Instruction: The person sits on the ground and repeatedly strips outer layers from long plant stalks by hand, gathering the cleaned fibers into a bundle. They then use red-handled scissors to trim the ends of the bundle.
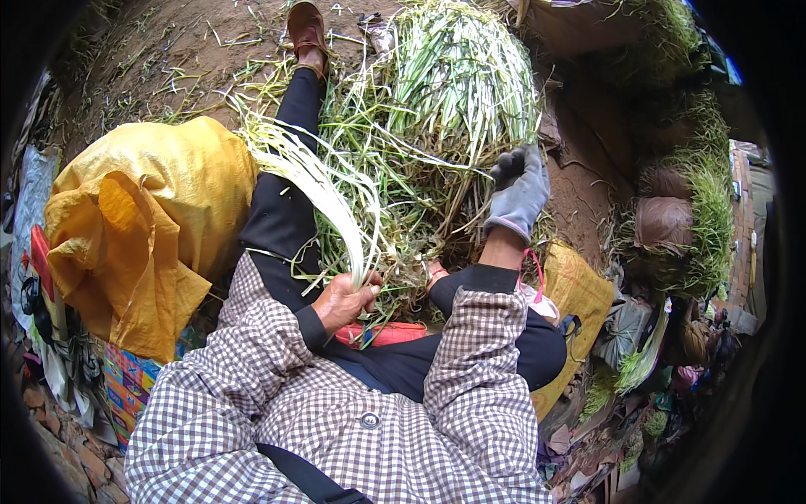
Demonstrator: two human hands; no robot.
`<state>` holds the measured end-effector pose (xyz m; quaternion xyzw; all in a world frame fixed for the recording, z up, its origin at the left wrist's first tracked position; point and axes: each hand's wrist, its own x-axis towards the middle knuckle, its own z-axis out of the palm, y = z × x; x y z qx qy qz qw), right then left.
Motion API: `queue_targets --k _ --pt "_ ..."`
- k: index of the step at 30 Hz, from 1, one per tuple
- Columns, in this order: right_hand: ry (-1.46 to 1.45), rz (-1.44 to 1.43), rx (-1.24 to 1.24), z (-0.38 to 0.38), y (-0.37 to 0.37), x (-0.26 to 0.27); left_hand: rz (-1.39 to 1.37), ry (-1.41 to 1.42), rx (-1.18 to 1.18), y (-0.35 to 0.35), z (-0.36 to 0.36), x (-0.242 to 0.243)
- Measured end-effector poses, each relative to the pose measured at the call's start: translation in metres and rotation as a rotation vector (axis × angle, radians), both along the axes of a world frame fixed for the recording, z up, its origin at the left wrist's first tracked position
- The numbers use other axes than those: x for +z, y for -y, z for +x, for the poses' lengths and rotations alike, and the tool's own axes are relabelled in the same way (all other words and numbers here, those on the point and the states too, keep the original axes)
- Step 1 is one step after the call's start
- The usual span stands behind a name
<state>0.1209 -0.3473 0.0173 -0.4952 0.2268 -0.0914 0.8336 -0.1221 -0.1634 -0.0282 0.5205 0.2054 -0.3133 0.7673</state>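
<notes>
My bare left hand (pixel 348 301) grips a bunch of long, pale green-white leafy stalks (pixel 334 205) by one end, between thumb and fingers. Its leaves arch up and left over my outstretched leg. My right hand (pixel 519 192), in a grey glove, is at the lower right edge of a large heap of similar stalks (pixel 463 75). Its fingers are bent, and a thin yellowish leaf reaches them; whether they hold anything is unclear. Brown roots and withered leaves (pixel 463 192) lie beside the glove. Loose green trimmings (pixel 359 151) are spread between my legs.
A bulging yellow woven sack (pixel 157 170) stands left of my leg. Another yellow sack (pixel 573 302) lies under my right knee. Wrapped green bundles (pixel 664 220) are stacked at right. A red object (pixel 390 334) lies before my lap. Bare soil (pixel 145 69) shows at upper left.
</notes>
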Motion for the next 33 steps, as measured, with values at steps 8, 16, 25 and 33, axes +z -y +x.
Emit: queue_targets --k 8,16,25,33 --pt "0.474 -1.300 1.136 -0.048 -0.123 -0.032 0.109 0.076 -0.014 0.011 -0.008 -0.025" --pt "0.395 -1.661 1.334 -0.069 -0.148 -0.061 0.127 0.073 0.013 0.013 -0.008 -0.024" --pt "0.715 -1.759 1.145 -0.053 -0.145 -0.081 0.064 0.066 0.073 0.013 -0.009 -0.028" --pt "0.162 -1.421 0.675 -0.002 -0.064 -0.064 0.087 0.049 0.057 0.014 -0.011 -0.031"
